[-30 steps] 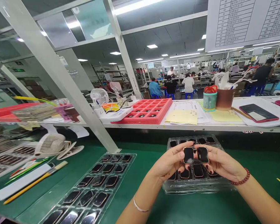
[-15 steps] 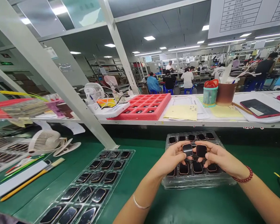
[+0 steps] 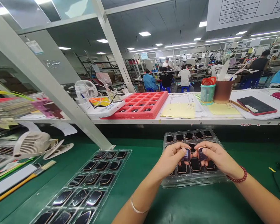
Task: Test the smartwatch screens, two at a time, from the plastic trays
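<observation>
Far left, white desk fan (image 3: 32, 143) on the green ESD mat; next, clear plastic tray (image 3: 128, 152) w/ rows of black watch cases; L hand (image 3: 171, 160) over a 2nd tray, fingers (image 3: 180, 148) & thumb clamped on a rose-gold-edged watch case (image 3: 186, 155), small code label showing; just beside it, R hand (image 3: 216, 158) pinches a matching watch case (image 3: 202, 154), fingertips (image 3: 206, 150) together on its edges; both held above 2nd clear tray (image 3: 191, 183), more cases in its pockets; far R, red bead bracelet (image 3: 237, 175) on wrist.
</observation>
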A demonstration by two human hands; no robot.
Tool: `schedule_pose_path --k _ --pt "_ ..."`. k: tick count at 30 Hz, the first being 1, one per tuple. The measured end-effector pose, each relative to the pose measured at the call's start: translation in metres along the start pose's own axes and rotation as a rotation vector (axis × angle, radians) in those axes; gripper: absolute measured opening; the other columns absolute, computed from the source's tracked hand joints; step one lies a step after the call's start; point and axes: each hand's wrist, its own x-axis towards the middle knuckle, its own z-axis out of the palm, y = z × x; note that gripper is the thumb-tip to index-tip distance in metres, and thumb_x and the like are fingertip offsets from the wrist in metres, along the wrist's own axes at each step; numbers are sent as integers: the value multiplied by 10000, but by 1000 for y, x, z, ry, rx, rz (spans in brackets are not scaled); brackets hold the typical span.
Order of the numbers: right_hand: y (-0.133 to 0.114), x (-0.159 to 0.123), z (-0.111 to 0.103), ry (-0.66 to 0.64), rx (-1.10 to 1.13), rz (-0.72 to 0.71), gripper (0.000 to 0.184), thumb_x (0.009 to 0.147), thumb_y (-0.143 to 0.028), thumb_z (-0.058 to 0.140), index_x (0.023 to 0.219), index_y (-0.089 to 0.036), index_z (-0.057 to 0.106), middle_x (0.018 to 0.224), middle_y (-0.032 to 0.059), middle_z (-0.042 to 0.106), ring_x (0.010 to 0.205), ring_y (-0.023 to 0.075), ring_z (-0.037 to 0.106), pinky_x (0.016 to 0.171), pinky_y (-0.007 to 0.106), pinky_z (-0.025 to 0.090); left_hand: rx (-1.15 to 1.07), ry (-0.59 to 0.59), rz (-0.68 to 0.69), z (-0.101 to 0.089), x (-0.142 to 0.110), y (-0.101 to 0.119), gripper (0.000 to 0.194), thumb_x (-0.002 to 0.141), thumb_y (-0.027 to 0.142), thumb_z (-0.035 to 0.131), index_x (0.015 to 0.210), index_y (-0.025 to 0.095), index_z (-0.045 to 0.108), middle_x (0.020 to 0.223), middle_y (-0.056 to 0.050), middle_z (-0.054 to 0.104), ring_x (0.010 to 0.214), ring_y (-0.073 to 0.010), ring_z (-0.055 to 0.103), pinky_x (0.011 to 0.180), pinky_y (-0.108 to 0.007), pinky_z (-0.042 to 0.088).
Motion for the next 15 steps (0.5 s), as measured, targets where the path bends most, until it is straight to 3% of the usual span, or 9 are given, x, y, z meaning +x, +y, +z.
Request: schedule_pose_path --k 7,15 --pt "-5 -2 3 -13 -80 1 266 857 -258 546 1112 -181 542 988 67 635 656 101 592 545 215 488 -22 -35 30 0 -2 3 281 788 273 565 1039 146 559 906 -62 631 744 -151 630 533 -200 422" --pt "-9 -5 10 13 -176 29 231 881 -314 516 1062 -176 554 932 56 640 618 92 575 538 219 467 -61 0 36 4 -3 3 226 750 156 555 973 130 572 818 -45 646 654 -115 609 558 -209 436"
